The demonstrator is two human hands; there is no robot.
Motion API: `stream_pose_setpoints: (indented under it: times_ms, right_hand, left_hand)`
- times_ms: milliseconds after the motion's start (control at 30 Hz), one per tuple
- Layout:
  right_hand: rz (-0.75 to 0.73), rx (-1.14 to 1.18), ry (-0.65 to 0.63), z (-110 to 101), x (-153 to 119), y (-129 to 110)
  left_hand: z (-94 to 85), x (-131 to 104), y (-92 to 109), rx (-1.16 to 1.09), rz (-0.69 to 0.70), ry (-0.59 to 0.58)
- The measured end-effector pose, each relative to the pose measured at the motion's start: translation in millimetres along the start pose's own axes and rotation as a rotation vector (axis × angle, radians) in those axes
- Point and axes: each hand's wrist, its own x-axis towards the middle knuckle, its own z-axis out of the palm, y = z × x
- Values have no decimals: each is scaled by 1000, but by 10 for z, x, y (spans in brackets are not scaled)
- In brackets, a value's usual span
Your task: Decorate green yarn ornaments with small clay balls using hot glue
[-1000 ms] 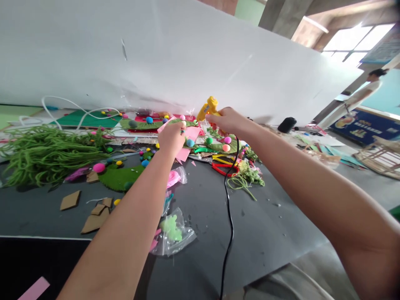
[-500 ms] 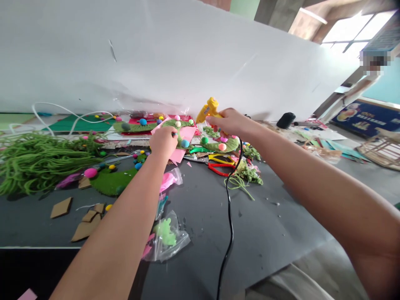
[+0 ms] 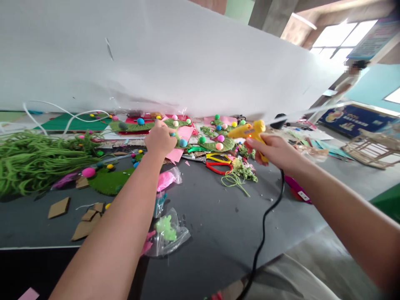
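My right hand (image 3: 273, 151) grips a yellow hot glue gun (image 3: 245, 132), its nozzle pointing left, above the table's back part. A black cord (image 3: 264, 233) trails from its handle toward me. My left hand (image 3: 160, 141) is closed over a green leaf-shaped piece and pink paper (image 3: 185, 134). A small blue-teal spot shows at its fingers; what they hold is mostly hidden. Beside it lies a blue pom-pom (image 3: 183, 143). Green pieces dotted with pom-poms, such as the curved one (image 3: 214, 146), lie under and left of the glue gun.
Red and yellow-handled scissors (image 3: 218, 163) lie at the middle. Green yarn strands (image 3: 40, 162) heap at the left, near cardboard scraps (image 3: 59, 207). A clear bag (image 3: 171, 233) with light green pieces lies in front. A white board (image 3: 156, 54) stands behind; a person (image 3: 346, 83) is far right.
My right hand has moved right and slightly down with the glue gun, uncovering pom-poms on pink paper behind. The cord swung right. My left hand stays nearly in place.
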Motion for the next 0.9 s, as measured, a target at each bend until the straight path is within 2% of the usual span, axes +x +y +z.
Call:
stream_pose_setpoints:
  times_ms: [167, 267, 433, 567, 733, 900]
  right_hand:
    - [130, 68, 92, -68, -305, 697]
    - [202, 127, 151, -112, -445, 977]
    - [239, 100, 220, -160, -675, 1150]
    - [229, 51, 243, -103, -838, 1274]
    - [101, -286, 355, -5, -967, 1498]
    - [118, -423, 413, -32, -964, 1620]
  left_hand:
    - [9, -19, -4, 61, -5, 0]
    - [11, -30, -2, 86, 15, 29]
    - [3, -51, 13, 103, 29, 68]
    - [-7, -55, 40, 89, 35, 92]
    - [-19, -56, 66, 37, 27, 101]
    - [-128, -44, 183, -61, 37, 151]
